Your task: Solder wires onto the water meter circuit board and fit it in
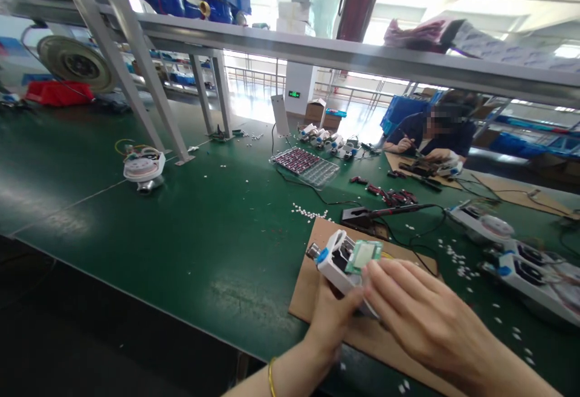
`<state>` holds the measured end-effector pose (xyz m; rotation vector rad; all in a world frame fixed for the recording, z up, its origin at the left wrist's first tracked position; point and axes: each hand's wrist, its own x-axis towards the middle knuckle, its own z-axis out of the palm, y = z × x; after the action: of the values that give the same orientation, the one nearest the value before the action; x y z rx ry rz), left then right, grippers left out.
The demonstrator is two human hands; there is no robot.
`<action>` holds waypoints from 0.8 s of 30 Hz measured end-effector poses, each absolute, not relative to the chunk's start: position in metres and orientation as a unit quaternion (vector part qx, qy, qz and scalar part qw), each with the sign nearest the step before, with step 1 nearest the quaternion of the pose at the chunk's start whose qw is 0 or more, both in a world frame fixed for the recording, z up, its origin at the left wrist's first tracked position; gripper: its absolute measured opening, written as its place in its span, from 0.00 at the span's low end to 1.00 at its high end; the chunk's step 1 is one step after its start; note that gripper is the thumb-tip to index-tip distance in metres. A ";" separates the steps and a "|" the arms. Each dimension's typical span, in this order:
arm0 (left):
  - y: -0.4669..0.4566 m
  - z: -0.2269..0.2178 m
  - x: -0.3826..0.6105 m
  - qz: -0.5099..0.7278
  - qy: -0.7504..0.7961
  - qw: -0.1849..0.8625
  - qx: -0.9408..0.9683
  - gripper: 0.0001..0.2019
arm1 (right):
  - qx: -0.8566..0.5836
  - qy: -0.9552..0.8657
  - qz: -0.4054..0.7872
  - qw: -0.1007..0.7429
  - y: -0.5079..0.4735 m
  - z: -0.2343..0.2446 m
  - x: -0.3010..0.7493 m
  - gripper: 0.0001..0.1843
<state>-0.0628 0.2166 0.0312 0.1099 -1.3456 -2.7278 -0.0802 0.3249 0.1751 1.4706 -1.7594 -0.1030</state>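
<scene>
I hold a white plastic meter housing (pixel 334 258) with a green circuit board and display (pixel 365 256) over a brown cardboard sheet (pixel 308 291). My left hand (pixel 333 321) grips the housing from below. My right hand (pixel 414 309) lies over its right end, fingers touching the green board. A blue part shows on the housing's left end.
A soldering iron on its stand (pixel 369 216) lies beyond the cardboard. Similar white housings (pixel 521 264) sit at right, a round white unit (pixel 144 167) at left, a tray of red parts (pixel 304 164) farther back. Small white bits litter the green table (pixel 203 246). A co-worker (pixel 432 137) sits at back right.
</scene>
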 end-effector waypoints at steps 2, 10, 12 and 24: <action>0.216 0.035 -0.062 -0.905 -0.423 0.033 0.017 0.41 | 0.579 -0.716 0.002 0.390 0.341 0.180 -0.079 0.11; 0.190 0.040 -0.083 -0.875 -0.484 0.002 0.032 0.44 | -0.022 -0.834 0.484 0.264 0.400 0.106 -0.075 0.36; 0.181 0.042 -0.093 -0.860 -0.509 -0.018 0.030 0.46 | -0.061 -0.789 0.598 0.124 0.412 0.081 -0.080 0.43; 0.162 0.034 -0.142 -0.721 -0.670 -0.137 0.110 0.49 | -0.069 -0.870 0.488 0.031 0.428 0.034 -0.097 0.39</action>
<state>-0.1421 0.1616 0.0338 0.3794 -2.3112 -2.4860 -0.0965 0.4281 0.0336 -0.2139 -2.6805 1.5031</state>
